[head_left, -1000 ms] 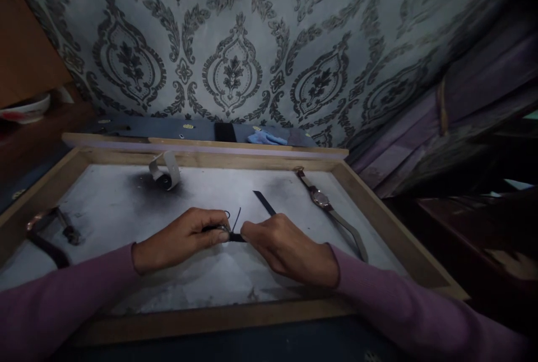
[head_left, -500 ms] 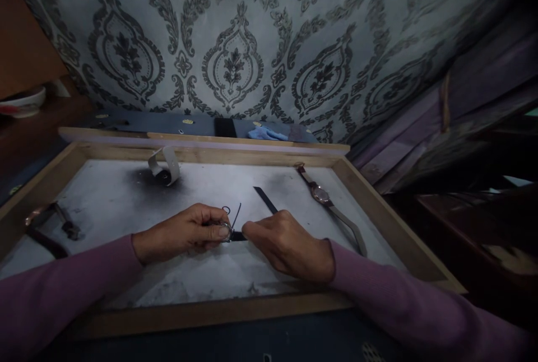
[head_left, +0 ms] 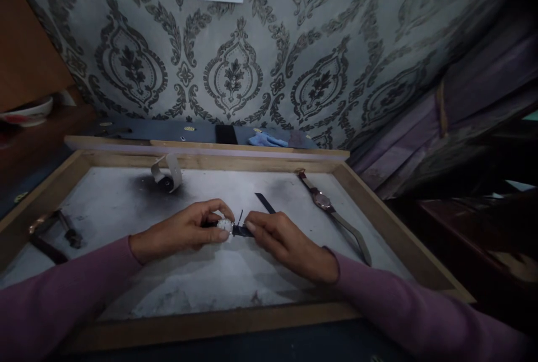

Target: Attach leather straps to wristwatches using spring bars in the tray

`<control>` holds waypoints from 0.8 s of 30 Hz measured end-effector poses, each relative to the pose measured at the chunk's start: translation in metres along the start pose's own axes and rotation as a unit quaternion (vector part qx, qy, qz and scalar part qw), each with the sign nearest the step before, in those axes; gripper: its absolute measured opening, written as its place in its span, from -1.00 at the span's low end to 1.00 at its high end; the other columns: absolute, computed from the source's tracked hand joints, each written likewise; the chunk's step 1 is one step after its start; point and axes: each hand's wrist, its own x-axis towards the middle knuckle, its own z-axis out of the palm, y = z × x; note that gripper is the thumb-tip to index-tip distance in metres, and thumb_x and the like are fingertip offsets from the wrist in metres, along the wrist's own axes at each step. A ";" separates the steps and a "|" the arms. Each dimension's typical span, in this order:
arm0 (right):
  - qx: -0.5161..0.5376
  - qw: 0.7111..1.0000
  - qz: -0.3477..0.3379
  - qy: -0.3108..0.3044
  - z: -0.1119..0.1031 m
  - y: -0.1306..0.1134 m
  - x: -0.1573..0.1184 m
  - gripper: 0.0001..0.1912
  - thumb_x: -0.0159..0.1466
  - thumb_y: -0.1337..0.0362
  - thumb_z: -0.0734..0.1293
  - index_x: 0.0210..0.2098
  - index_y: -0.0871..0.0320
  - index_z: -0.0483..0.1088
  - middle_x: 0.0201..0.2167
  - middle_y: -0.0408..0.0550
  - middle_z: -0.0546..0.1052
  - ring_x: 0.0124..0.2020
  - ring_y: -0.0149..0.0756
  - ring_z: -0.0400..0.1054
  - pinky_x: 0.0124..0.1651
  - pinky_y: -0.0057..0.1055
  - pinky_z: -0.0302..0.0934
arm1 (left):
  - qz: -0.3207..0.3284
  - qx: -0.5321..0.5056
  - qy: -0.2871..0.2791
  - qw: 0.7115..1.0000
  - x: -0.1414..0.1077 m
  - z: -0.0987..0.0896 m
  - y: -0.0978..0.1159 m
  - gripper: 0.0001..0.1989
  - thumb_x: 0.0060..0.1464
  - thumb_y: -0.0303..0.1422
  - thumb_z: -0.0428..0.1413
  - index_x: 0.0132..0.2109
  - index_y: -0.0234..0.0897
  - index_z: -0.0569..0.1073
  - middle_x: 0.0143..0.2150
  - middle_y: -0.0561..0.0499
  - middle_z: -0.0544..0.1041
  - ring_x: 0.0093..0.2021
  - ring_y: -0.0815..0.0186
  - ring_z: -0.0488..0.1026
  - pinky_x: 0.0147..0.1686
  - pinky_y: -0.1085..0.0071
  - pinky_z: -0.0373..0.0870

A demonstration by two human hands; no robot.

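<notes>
Between my two hands is a small wristwatch (head_left: 226, 226) with a pale round face and a dark strap. My left hand (head_left: 191, 226) grips its case, thumb at the near edge and forefinger curled over the far one. The fingers of my right hand (head_left: 286, 241) pinch the dark strap on the case's right side. A thin dark rod-like piece (head_left: 241, 216) sticks up beside the right fingertips; what it is I cannot make out. Behind the right hand lies a flat dark strip (head_left: 264, 202), its near end hidden by the hand.
A shallow wooden tray (head_left: 252, 153) with a whitish floor surrounds the work. In it lie a watch with a long strap (head_left: 323, 200) at right, a white-banded watch (head_left: 173, 171) at back left and a brown-strapped watch (head_left: 46, 247) at far left. A blue cloth (head_left: 267, 139) sits behind.
The watch face has come into view as my left forefinger lifted and the watch turned upward. A dark loop above the left hand no longer shows. The whole view has shifted slightly.
</notes>
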 end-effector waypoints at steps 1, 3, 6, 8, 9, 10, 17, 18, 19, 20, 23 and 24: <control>0.024 1.000 0.011 0.000 -0.001 0.000 0.001 -0.63 0.41 0.14 0.08 -0.49 0.15 0.12 -0.61 -0.26 0.14 -0.59 -0.49 0.00 -0.51 -0.49 -0.06 | 0.008 0.005 0.003 1.000 0.000 0.001 0.001 -0.71 0.09 -0.30 0.14 -0.07 -0.25 0.27 -0.40 0.17 0.29 -0.53 0.48 0.08 -0.54 0.53 0.01; 0.072 0.997 0.033 -0.003 -0.001 0.001 0.002 -0.60 0.40 0.07 0.09 -0.49 0.16 0.14 -0.60 -0.25 0.17 -0.57 -0.49 0.02 -0.51 -0.50 -0.04 | 0.041 0.053 0.021 0.998 -0.001 0.004 0.003 -0.73 0.07 -0.38 0.13 -0.09 -0.23 0.26 -0.36 0.14 0.32 -0.44 0.43 0.18 -0.45 0.51 0.11; 0.145 0.988 0.049 -0.006 0.000 0.005 0.004 -0.55 0.35 -0.04 0.14 -0.49 0.17 0.16 -0.61 -0.26 0.18 -0.59 -0.51 0.01 -0.53 -0.51 -0.07 | 0.102 0.177 0.066 0.977 -0.002 0.006 0.002 -0.85 0.13 -0.43 0.05 -0.12 -0.23 0.30 -0.35 0.11 0.33 -0.34 0.36 0.24 -0.34 0.45 0.17; 0.184 0.981 0.054 -0.006 0.000 0.008 0.005 -0.54 0.33 -0.07 0.16 -0.48 0.18 0.18 -0.63 -0.28 0.16 -0.60 -0.52 -0.02 -0.55 -0.52 -0.11 | 0.131 0.252 0.089 0.954 -0.003 0.005 0.000 -0.89 0.19 -0.42 0.02 -0.12 -0.24 0.34 -0.31 0.08 0.38 -0.31 0.33 0.29 -0.31 0.43 0.19; 0.199 0.978 0.058 -0.008 0.001 0.008 0.006 -0.54 0.33 -0.07 0.16 -0.47 0.18 0.19 -0.63 -0.29 0.14 -0.61 -0.52 -0.04 -0.56 -0.52 -0.13 | 0.147 0.281 0.096 0.944 -0.003 0.004 -0.002 -0.90 0.21 -0.41 0.00 -0.12 -0.24 0.36 -0.29 0.06 0.41 -0.30 0.32 0.31 -0.29 0.42 0.20; 0.211 0.975 0.063 -0.011 0.001 0.009 0.006 -0.55 0.33 -0.07 0.17 -0.47 0.19 0.20 -0.63 -0.30 0.14 -0.62 -0.53 -0.05 -0.57 -0.52 -0.15 | 0.163 0.305 0.100 0.933 -0.002 0.004 -0.003 -0.90 0.24 -0.40 -0.02 -0.13 -0.25 0.37 -0.27 0.04 0.43 -0.29 0.31 0.33 -0.28 0.41 0.22; 0.160 0.985 0.069 0.008 0.004 0.008 0.007 -0.56 0.37 -0.05 0.10 -0.39 0.20 0.25 -0.63 -0.22 0.32 -0.63 -0.50 0.12 -0.54 -0.52 0.01 | 0.171 0.370 0.094 0.908 -0.002 0.003 -0.005 -0.78 0.31 -0.36 -0.11 -0.27 -0.28 0.37 -0.39 0.06 0.39 -0.38 0.34 0.33 -0.35 0.44 0.19; 0.153 0.986 0.067 0.014 0.005 0.008 0.006 -0.56 0.38 -0.04 0.09 -0.39 0.19 0.24 -0.61 -0.19 0.37 -0.62 -0.49 0.16 -0.53 -0.53 0.05 | 0.159 0.369 0.094 0.911 -0.002 0.003 -0.004 -0.76 0.31 -0.35 -0.11 -0.29 -0.29 0.36 -0.42 0.08 0.36 -0.41 0.35 0.31 -0.37 0.44 0.18; 0.145 0.987 0.063 0.022 0.005 0.008 0.006 -0.57 0.39 -0.02 0.08 -0.39 0.19 0.24 -0.58 -0.15 0.41 -0.61 -0.48 0.20 -0.52 -0.53 0.09 | 0.148 0.365 0.094 0.914 -0.002 0.004 -0.004 -0.75 0.31 -0.34 -0.12 -0.31 -0.29 0.35 -0.45 0.09 0.33 -0.43 0.36 0.29 -0.39 0.45 0.16; 0.136 0.989 0.056 0.032 0.005 0.008 0.006 -0.58 0.40 0.00 0.08 -0.39 0.19 0.25 -0.54 -0.12 0.43 -0.58 -0.47 0.25 -0.50 -0.52 0.13 | 0.139 0.359 0.094 0.918 -0.002 0.004 -0.003 -0.74 0.31 -0.33 -0.12 -0.33 -0.29 0.33 -0.47 0.11 0.30 -0.45 0.37 0.27 -0.41 0.45 0.15; 0.096 0.994 0.031 0.050 0.005 0.006 0.006 -0.60 0.42 0.07 0.08 -0.39 0.20 0.27 -0.50 -0.10 0.44 -0.49 -0.43 0.33 -0.40 -0.50 0.21 | 0.113 0.337 0.090 0.930 -0.002 0.004 -0.003 -0.73 0.30 -0.31 -0.12 -0.36 -0.29 0.30 -0.52 0.14 0.26 -0.50 0.39 0.25 -0.45 0.47 0.14; 0.079 0.995 0.031 0.046 0.004 0.005 0.006 -0.61 0.43 0.10 0.07 -0.40 0.19 0.27 -0.52 -0.12 0.42 -0.51 -0.44 0.31 -0.40 -0.51 0.20 | 0.107 0.331 0.087 0.933 -0.002 0.004 -0.003 -0.73 0.29 -0.30 -0.12 -0.36 -0.28 0.30 -0.54 0.14 0.26 -0.52 0.40 0.24 -0.46 0.47 0.14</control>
